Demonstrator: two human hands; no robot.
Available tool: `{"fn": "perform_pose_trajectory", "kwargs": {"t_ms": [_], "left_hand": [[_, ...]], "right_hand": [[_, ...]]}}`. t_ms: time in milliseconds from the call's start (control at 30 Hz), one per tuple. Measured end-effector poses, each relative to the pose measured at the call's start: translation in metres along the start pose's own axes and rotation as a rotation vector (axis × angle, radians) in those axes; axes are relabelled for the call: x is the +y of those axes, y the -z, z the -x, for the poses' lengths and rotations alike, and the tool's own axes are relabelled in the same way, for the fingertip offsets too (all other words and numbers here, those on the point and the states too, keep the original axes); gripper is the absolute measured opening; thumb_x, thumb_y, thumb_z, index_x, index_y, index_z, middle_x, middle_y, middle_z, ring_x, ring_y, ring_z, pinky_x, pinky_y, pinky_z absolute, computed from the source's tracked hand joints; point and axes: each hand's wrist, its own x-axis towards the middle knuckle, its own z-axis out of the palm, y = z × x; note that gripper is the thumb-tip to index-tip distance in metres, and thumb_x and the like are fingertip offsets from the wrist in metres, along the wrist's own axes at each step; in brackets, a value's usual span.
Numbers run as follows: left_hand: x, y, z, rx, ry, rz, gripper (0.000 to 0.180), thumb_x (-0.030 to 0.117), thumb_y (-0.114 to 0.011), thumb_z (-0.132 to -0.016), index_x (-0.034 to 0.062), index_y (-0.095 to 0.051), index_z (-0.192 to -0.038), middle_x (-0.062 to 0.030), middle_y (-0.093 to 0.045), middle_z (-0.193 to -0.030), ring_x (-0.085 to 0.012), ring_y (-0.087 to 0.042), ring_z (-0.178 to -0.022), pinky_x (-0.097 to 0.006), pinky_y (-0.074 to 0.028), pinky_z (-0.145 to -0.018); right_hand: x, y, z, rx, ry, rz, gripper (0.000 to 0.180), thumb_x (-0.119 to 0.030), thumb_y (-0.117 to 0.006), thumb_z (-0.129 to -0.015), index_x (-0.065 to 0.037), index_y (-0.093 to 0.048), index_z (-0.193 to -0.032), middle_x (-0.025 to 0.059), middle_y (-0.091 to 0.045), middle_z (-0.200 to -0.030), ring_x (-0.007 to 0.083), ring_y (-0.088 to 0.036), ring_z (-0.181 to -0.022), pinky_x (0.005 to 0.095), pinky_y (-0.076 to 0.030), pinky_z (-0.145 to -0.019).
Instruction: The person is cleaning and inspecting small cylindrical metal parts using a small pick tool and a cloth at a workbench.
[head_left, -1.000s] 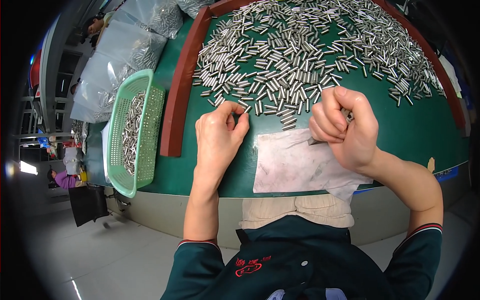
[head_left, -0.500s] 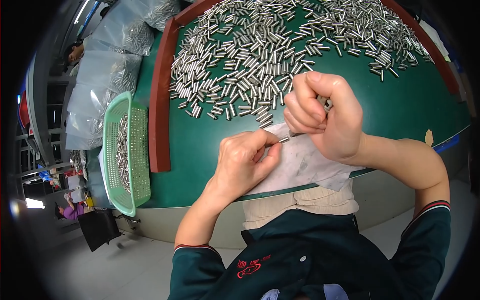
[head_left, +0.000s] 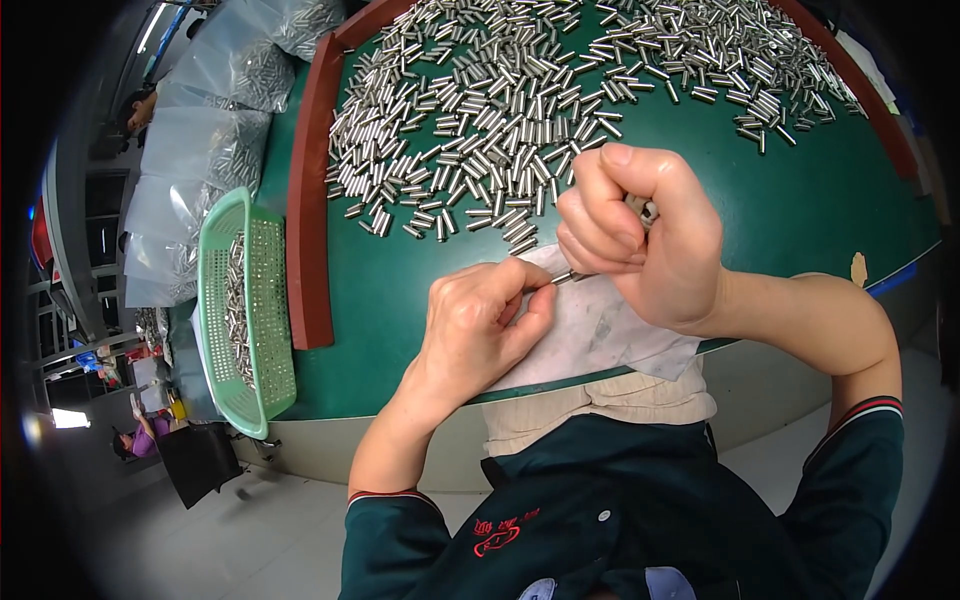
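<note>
Between thumb and forefinger, my left hand point(head_left: 470, 322) pinches a small, shiny metal pin point(head_left: 562, 279), which sticks out to the right. My right hand point(head_left: 655, 235) is a closed fist just right of it. A bit of a greyish metallic thing point(head_left: 648, 211) shows inside that fist; its kind is hidden by the fingers. The pin's free end lies right at the underside of the right fist; whether they touch I cannot tell. Under both hands a pale, stained cloth point(head_left: 560, 335) lies at the table's front edge. Beyond the hands spreads a heap of loose metal pins point(head_left: 500, 120).
The green table point(head_left: 390, 290) has dark red wooden rails point(head_left: 309, 220) at left and right. Left of the rail stands a green plastic basket point(head_left: 272, 330) holding pins. Farther left are clear plastic bags point(head_left: 165, 212) of pins. A person point(head_left: 145, 438) is in the left background.
My right fist has shifted slightly left, closer to the pin in my left hand. The left hand keeps its pinch. The whole view has turned a little.
</note>
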Motion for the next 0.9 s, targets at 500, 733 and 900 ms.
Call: {"fn": "perform_pose_trajectory", "kwargs": {"t_ms": [500,733,900], "left_hand": [[0.001,0.003,-0.002,-0.086,0.010,0.022,0.013,0.006,-0.065,-0.070,0.0038,-0.054,-0.076,-0.0040,-0.047,-0.048,-0.0176,-0.047,-0.042,-0.029,-0.037,-0.042],[-0.023,0.023,0.000,-0.108,0.554,1.564,0.007,0.014,-0.050,-0.087,0.0065,-0.050,-0.088,-0.0019,-0.047,-0.068,-0.0039,-0.028,-0.051,-0.017,-0.023,-0.045],[-0.027,0.026,0.001,-0.089,0.613,1.598,0.015,0.015,-0.048,-0.089,0.0031,-0.051,-0.096,-0.0027,-0.049,-0.070,-0.0034,-0.031,-0.050,-0.017,-0.024,-0.045]], "right_hand": [[0.000,-0.002,-0.001,-0.003,0.012,0.093,0.037,-0.025,-0.031,-0.085,-0.011,-0.029,-0.051,-0.0036,-0.025,-0.043,0.0071,-0.018,-0.041,0.0230,-0.019,-0.042],[-0.001,-0.004,-0.002,0.010,-0.009,0.005,0.039,-0.028,-0.031,-0.086,-0.012,-0.027,-0.050,-0.0033,-0.024,-0.040,0.0080,-0.015,-0.038,0.0242,-0.017,-0.041],[0.000,-0.005,-0.004,0.005,-0.022,-0.002,0.039,-0.028,-0.030,-0.086,-0.013,-0.027,-0.050,-0.0032,-0.024,-0.040,0.0077,-0.015,-0.038,0.0242,-0.017,-0.041]]}}
